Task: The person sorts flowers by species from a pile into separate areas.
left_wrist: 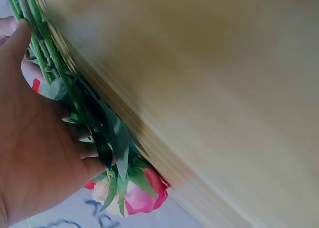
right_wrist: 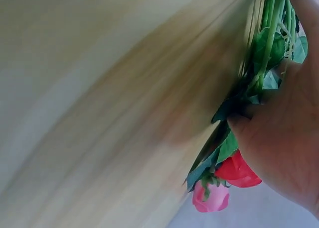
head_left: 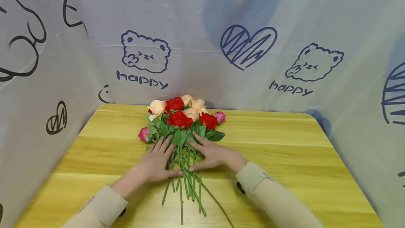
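Observation:
A bunch of roses lies on the table, with red roses [head_left: 179, 119], peach roses [head_left: 157, 107] and a pink bud at either side, the left bud [head_left: 143, 134] lower than the right bud [head_left: 220, 116]. Green leaves [head_left: 180, 137] sit below the blooms, and thin stems [head_left: 181, 200] fan toward me. My left hand [head_left: 155, 163] rests along the bunch's left side, fingers spread on the leaves and thumb at the stems. From the right, my right hand [head_left: 215, 154] touches leaves and stems with spread fingers. Both wrist views show the palms beside the bunch, some fingertips hidden by foliage.
The yellow wood-grain table [head_left: 272, 178] extends to both sides of the bunch. Pale cloth [head_left: 196, 27] with drawn bears, hearts and lettering hangs behind the table's far edge and along both sides. The blooms lie close to that far edge.

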The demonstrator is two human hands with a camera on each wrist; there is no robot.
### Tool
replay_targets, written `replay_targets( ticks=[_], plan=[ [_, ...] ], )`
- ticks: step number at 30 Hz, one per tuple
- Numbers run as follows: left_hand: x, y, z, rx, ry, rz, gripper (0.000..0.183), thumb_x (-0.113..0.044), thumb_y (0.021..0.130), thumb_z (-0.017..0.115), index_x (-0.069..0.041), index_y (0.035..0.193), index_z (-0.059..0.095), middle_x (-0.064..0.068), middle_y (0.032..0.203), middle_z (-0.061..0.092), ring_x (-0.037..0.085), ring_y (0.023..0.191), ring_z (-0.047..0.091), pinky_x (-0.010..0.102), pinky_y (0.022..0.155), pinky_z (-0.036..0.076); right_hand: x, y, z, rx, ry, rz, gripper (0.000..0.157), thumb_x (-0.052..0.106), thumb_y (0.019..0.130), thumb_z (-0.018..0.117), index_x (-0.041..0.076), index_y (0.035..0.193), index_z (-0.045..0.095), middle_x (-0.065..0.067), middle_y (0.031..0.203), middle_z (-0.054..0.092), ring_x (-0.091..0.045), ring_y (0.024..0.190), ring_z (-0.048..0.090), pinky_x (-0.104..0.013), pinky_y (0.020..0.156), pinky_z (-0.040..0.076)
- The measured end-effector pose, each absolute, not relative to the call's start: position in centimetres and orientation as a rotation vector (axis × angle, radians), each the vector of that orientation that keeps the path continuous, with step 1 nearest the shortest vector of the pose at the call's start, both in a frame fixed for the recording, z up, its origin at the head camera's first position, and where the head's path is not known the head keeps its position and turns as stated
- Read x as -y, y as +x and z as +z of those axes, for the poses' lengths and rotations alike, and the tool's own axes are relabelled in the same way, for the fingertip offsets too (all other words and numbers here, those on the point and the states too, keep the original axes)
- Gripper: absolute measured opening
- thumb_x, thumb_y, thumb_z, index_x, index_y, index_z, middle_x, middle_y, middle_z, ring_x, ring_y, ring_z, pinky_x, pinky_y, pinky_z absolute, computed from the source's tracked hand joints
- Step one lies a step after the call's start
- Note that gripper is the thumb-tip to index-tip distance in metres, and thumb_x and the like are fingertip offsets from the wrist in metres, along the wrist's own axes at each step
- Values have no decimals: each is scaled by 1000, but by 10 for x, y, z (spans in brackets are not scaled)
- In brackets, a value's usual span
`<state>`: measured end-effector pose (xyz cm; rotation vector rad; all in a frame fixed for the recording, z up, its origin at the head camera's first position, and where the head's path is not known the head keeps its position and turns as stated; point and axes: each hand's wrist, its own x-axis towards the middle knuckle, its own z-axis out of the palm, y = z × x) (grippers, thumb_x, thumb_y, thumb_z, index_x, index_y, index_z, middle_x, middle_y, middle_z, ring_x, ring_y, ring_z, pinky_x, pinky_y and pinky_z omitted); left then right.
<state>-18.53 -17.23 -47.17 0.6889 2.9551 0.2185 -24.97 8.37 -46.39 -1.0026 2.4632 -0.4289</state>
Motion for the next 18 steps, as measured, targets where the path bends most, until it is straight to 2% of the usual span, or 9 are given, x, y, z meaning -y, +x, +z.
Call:
replay_targets(
  ticks=[7,12,18],
  plan=[
    [229,-183,-471,-2986,697,214,113,-81,89,56,5,159,34,25,170,18,52,153,20,70,119,26,-34,-254,-465,-2430,-1050,-447,104,68,90,69,29,169,13,-2,174,-14,-33,160,4,-54,127,20],
    [276,-180,-472,-3024,726,208,109,-78,90,58,6,156,39,25,169,21,52,151,24,69,119,27,12,-251,-465,-2456,-1058,-401,104,71,90,66,29,169,12,-5,174,-13,-37,159,8,-51,127,22],
    [330,-175,-476,-3053,762,179,103,-73,91,62,6,154,42,25,168,23,51,152,24,68,120,25,63,-243,-471,-2509,-1058,-358,102,77,91,59,32,168,10,-2,174,-14,-40,157,13,-49,127,24]
  ],
)
